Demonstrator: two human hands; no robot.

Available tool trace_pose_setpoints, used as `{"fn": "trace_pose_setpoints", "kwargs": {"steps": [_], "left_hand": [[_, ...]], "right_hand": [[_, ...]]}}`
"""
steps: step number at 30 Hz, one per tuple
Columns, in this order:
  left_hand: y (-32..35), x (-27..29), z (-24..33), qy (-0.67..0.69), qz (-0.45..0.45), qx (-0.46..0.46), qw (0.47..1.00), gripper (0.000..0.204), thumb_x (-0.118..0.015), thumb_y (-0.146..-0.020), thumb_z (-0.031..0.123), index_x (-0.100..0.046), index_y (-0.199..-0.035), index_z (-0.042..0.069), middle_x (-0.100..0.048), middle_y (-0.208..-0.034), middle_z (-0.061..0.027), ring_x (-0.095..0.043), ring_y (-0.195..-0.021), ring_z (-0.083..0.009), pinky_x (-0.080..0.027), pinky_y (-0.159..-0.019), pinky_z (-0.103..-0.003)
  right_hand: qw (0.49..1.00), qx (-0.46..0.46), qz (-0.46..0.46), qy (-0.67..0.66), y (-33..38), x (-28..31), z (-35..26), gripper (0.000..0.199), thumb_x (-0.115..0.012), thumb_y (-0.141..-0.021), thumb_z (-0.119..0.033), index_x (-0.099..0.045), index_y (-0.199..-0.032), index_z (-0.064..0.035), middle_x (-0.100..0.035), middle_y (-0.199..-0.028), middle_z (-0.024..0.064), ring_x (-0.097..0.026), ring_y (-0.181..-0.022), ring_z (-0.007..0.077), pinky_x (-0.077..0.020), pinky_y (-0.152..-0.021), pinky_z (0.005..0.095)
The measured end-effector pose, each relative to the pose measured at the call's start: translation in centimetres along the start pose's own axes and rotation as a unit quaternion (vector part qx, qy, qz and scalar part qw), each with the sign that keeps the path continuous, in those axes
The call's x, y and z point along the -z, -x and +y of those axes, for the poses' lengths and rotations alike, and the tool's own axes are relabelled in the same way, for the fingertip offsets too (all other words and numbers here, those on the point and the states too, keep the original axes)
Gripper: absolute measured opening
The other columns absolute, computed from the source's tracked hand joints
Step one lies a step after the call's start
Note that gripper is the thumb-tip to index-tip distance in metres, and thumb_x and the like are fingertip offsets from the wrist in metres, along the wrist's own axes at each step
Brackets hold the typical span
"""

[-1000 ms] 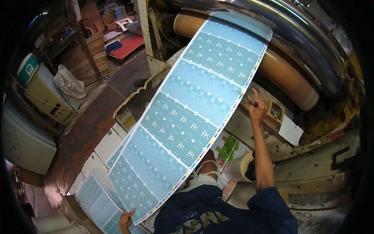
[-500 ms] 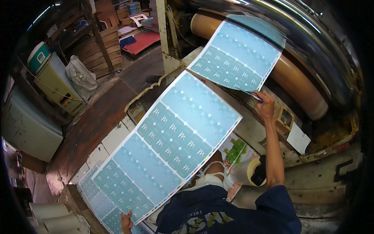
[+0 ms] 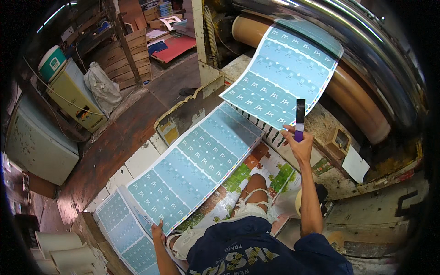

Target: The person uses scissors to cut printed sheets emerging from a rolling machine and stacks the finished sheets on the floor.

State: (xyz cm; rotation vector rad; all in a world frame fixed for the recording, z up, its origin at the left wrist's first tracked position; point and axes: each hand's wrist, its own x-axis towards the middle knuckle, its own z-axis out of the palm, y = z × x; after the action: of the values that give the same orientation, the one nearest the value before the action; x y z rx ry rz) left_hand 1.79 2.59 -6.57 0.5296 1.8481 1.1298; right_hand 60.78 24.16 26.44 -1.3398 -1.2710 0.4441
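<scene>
My left hand [image 3: 158,230] is closed on the near edge of a printed teal-and-light-blue sheet [image 3: 197,158], which slopes away across my lap. My right hand [image 3: 300,145] grips what looks like a utility knife [image 3: 300,118], its black end pointing up and purple part in my fingers. Thumb and forefinger are at the near right corner of a second printed sheet [image 3: 282,75], which hangs from the machine's rollers. The two sheets are apart, the upper one overhanging the far end of the lower. More printed sheets [image 3: 121,224] lie at the lower left.
A brown roller [image 3: 366,107] and a shiny metal roller [image 3: 385,50] curve across the upper right. A small wooden box [image 3: 338,140] and white paper [image 3: 355,164] sit on the machine's ledge. Several pale rolls [image 3: 62,247] stand lower left. A colourful printed surface [image 3: 284,172] lies below.
The upper sheet has come further out of the rollers toward me. The lower sheet's far end has dropped away from it. My right hand has turned the knife upright; my left has moved up slightly.
</scene>
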Motion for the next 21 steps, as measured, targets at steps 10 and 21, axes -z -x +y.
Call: {"fn": "trace_pose_setpoints", "kwargs": {"steps": [10,21], "left_hand": [[-4.7,-5.3,0.7,0.071,-0.018,-0.057,0.996,0.058,-0.070,-0.086,0.006,-0.045,-0.138,0.001,-0.062,-0.114,-0.0083,-0.058,-0.101,-0.0203,-0.045,-0.093,-0.035],[3.3,-12.0,4.8,-0.488,0.050,-0.085,0.867,0.119,-0.076,-0.064,-0.002,0.001,-0.153,0.008,-0.009,-0.150,-0.0397,-0.034,-0.132,-0.0516,-0.042,-0.102,-0.047]], "right_hand": [[0.992,-0.120,-0.003,-0.027,5.8,-1.3,-4.9,0.021,-0.078,-0.081,-0.016,-0.074,-0.083,0.0041,-0.064,-0.065,0.0035,-0.056,-0.051,0.0078,-0.0436,-0.047,0.0211],[0.984,-0.173,-0.048,-0.010,10.0,-2.4,-4.4,0.023,-0.081,-0.079,-0.018,-0.072,-0.077,0.0029,-0.064,-0.064,0.0029,-0.056,-0.049,0.0071,-0.0435,-0.045,0.0214]]}}
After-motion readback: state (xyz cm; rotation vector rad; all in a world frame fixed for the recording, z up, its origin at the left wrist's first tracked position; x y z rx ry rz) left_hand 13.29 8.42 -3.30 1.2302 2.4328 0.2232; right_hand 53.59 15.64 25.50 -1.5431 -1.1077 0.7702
